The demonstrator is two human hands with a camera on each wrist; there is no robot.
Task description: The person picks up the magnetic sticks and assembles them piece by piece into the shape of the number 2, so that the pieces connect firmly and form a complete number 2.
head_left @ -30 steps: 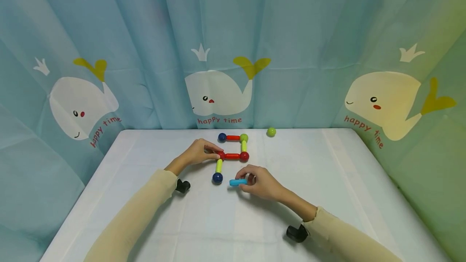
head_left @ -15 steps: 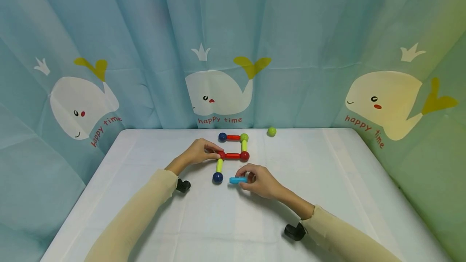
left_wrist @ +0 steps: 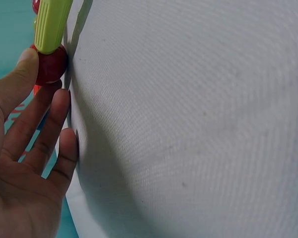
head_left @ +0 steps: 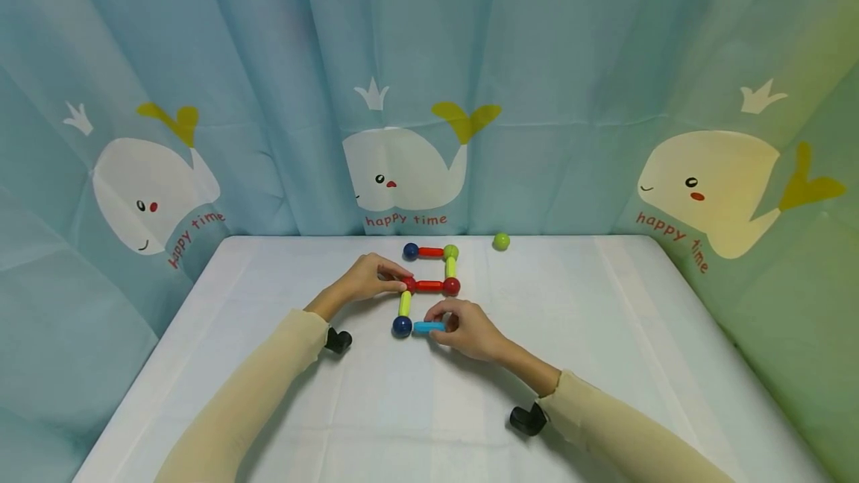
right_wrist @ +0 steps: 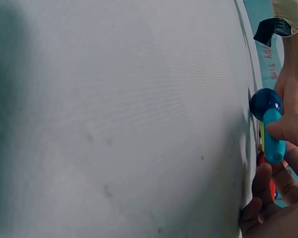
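Note:
My left hand (head_left: 367,279) pinches a red ball (head_left: 408,285) between thumb and fingers. A yellow-green rod (head_left: 405,304) joins that ball to a dark blue ball (head_left: 402,326) nearer me. My right hand (head_left: 472,332) grips a light blue rod (head_left: 426,327), its free end right beside this dark blue ball; whether they touch I cannot tell. In the right wrist view the light blue rod (right_wrist: 274,141) overlaps the dark blue ball (right_wrist: 265,103). From the held red ball, a red rod (head_left: 429,286) leads right to another red ball (head_left: 452,286).
Beyond that, a second yellow-green rod (head_left: 450,269), a green ball (head_left: 451,252), another red rod (head_left: 431,253) and a dark blue ball (head_left: 411,251) continue the chain. A loose green ball (head_left: 501,241) lies near the far edge of the white table (head_left: 584,297), before a curtain (head_left: 557,95).
My right hand has moved left and slightly away from me, bringing the light blue rod up beside the near dark blue ball. My left hand stays on the red ball.

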